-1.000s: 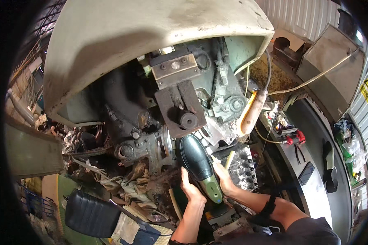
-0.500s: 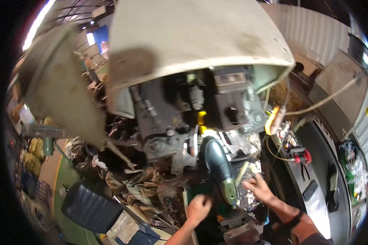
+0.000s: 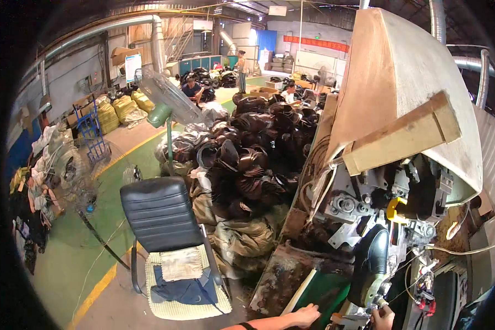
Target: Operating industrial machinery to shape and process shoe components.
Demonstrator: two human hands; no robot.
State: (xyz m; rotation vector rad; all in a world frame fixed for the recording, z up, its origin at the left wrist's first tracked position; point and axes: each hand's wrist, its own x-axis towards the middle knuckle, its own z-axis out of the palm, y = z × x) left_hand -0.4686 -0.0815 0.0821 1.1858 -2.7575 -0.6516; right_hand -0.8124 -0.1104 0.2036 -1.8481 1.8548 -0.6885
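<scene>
My left hand (image 3: 307, 315) is at the lower edge beside a green panel (image 3: 323, 291), its fingers curled together and nothing visible in them. My right hand (image 3: 383, 318) has its fingers closed near a small metal knob below the pale green end of a black, glossy, shoe-shaped piece (image 3: 375, 250); what they hold, if anything, is hidden. That piece stands tilted in a machine with a yellow part (image 3: 395, 210) above it and metal brackets (image 3: 344, 235) to its left. A large cream hood (image 3: 407, 71) covers the machine's top.
A black office chair (image 3: 160, 212) stands left, with cloths on its seat. Behind it lie heaps of dark shoe parts (image 3: 253, 148) and sacks. A fan (image 3: 170, 102) rises beside the heap. A seated person (image 3: 191, 89) and a standing person (image 3: 241, 71) are farther back.
My view has swung left, so the machine sits at the right and the chair and heaps show. Both hands are lower in the picture. My right hand has moved from a pale stick to the knob.
</scene>
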